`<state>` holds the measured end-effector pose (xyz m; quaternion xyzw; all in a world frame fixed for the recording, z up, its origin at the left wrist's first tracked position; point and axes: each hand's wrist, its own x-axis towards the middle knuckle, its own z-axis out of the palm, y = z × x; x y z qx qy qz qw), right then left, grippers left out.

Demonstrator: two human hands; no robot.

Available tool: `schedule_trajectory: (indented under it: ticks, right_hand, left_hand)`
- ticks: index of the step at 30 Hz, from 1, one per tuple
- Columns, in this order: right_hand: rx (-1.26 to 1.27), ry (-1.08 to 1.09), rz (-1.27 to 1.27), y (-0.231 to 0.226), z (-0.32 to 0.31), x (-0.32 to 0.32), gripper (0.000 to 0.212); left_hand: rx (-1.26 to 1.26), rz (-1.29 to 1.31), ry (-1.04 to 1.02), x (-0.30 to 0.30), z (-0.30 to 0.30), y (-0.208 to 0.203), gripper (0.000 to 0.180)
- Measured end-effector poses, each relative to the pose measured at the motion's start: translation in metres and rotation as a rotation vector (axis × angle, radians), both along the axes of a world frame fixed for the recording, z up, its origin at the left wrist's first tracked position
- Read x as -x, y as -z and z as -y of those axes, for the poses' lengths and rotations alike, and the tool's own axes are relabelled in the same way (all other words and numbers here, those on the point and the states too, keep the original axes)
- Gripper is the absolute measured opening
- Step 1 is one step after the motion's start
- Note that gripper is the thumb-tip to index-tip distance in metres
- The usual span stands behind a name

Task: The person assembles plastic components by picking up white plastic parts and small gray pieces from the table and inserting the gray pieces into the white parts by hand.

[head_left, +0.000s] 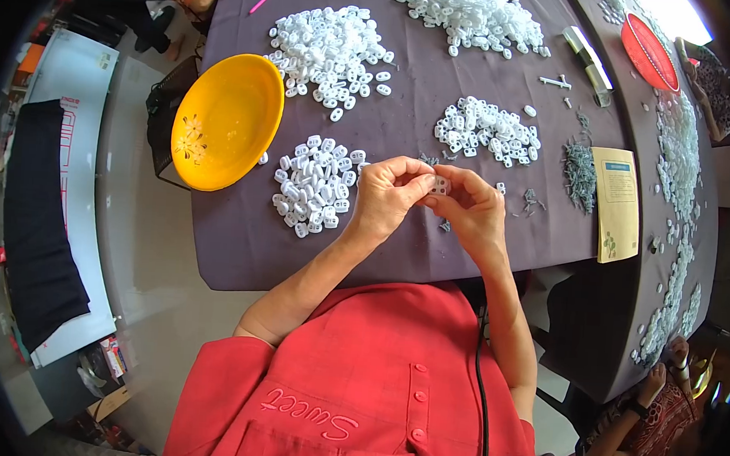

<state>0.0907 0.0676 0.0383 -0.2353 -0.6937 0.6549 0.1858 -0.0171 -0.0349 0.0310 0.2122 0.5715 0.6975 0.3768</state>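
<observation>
Red shirt (358, 336) lower centre; left hand (388, 198) and right hand (476, 214) pinch white piece (440, 186) mid-frame, likely assembling; next needs steady alignment.

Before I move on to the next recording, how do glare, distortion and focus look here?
Head view: a glare patch washes out part of the upper right; head view: the fisheye lens bends the table edges, with black corners around the picture; head view: the left hand and right hand look fairly sharp, and dark spots show on their small white piece.
</observation>
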Motion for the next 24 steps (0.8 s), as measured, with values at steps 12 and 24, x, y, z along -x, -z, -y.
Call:
schedule_trajectory:
  ticks: [12, 24]
  right_hand:
    - [0.229, -0.079, -0.025, -0.001, -0.008, 0.001, 0.037]
    - [0.087, -0.034, -0.003, 0.003, 0.002, 0.004, 0.036]
  left_hand:
    - [0.011, -0.033, 0.028, 0.002, 0.001, -0.006, 0.010]
    - [0.051, -0.117, 0.010, 0.002, -0.001, 0.002, 0.009]
